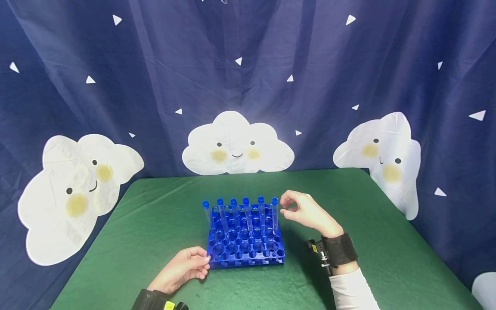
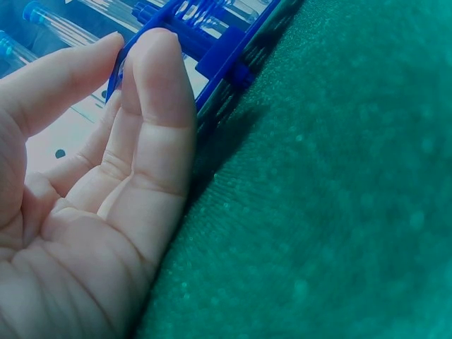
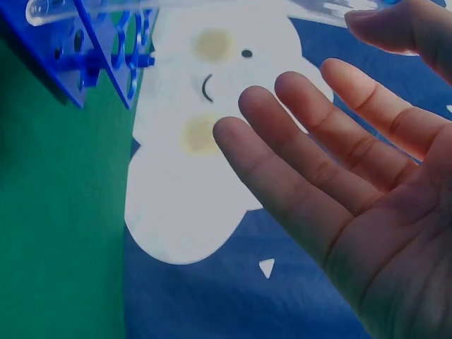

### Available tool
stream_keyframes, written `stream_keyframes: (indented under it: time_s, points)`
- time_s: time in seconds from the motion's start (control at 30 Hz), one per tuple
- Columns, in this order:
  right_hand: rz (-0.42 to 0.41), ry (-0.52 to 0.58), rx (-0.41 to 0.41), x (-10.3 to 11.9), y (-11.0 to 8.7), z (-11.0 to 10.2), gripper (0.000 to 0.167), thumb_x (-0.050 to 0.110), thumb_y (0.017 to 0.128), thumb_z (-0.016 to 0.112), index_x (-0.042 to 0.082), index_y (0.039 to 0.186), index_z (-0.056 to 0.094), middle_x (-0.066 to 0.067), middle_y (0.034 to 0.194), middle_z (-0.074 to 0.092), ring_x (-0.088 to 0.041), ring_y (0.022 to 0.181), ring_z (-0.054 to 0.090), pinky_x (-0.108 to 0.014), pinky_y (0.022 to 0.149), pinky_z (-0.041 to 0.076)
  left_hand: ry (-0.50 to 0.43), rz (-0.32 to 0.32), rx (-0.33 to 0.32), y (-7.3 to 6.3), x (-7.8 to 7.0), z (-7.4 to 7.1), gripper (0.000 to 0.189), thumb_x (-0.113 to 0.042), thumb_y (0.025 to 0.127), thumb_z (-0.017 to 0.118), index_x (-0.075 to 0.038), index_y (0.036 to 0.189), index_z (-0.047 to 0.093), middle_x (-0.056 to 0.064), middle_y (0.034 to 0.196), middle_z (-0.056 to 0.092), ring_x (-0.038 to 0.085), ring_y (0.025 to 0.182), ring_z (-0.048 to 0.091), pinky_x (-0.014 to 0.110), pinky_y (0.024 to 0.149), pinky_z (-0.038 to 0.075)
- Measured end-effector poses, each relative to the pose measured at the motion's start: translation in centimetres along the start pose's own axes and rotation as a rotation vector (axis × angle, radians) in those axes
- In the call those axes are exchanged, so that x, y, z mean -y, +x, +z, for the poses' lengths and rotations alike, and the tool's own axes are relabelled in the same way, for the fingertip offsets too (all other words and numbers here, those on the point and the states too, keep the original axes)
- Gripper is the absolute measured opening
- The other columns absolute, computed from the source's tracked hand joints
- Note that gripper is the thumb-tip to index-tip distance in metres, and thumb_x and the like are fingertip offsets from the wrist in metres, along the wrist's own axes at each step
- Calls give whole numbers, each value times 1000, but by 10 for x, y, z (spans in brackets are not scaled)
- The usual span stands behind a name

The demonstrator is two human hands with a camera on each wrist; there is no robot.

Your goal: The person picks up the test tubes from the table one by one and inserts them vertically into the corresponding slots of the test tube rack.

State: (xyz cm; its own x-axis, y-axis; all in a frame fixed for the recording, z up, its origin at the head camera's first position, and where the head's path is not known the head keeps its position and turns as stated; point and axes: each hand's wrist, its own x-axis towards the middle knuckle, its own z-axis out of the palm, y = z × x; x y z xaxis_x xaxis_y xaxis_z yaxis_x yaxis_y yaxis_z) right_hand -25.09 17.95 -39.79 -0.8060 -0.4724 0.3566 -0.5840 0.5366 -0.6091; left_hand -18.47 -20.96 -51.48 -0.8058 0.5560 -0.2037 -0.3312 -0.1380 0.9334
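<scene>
A blue test tube rack (image 1: 248,258) stands on the green table, with several clear, blue-capped test tubes (image 1: 248,215) in its far part. My left hand (image 1: 184,268) pinches the rack's near left corner. In the left wrist view, thumb and fingertips meet at the edge of the rack (image 2: 224,53). On the other side, my right hand (image 1: 310,212) is just right of the rightmost tube (image 1: 275,215), fingers loosely bent and holding nothing. The right wrist view shows its fingers apart, with a tube (image 3: 53,12) crossing the top beside the thumb.
Green cloth covers the table (image 1: 162,224). Behind it hangs a dark blue curtain (image 1: 217,86) with white clouds (image 1: 236,129) and small triangles. The rack's near rows show open round holes.
</scene>
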Motion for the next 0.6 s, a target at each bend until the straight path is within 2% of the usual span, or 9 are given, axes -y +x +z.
stream_keyframes:
  time_s: [0.2, 0.33, 0.6]
  points:
    - [67, -12, -29, -6, -4, -10, 25, 16, 84, 71, 8, 105, 61, -5, 98, 64, -25, 94, 65, -45, 84, 53, -4, 0, -10, -1, 1, 0, 3, -6, 95, 54, -8, 95, 57, 2, 84, 66, 12, 72, 63, 25, 68, 56]
    - [89, -67, -61, -12, -7, -17, 33, 23, 86, 70, 5, 113, 61, -10, 108, 65, -30, 101, 63, -48, 87, 51, -9, 0, -11, -2, 1, 0, 4, -6, 94, 54, -8, 95, 57, 3, 84, 66, 12, 72, 63, 25, 68, 56]
    - [169, -209, -79, -27, -13, -26, 61, 38, 87, 67, 1, 133, 51, -17, 133, 54, -35, 125, 47, -52, 102, 39, -15, -3, -6, 0, -1, 0, 5, -5, 94, 55, -7, 99, 55, 3, 85, 66, 12, 73, 64, 25, 68, 56]
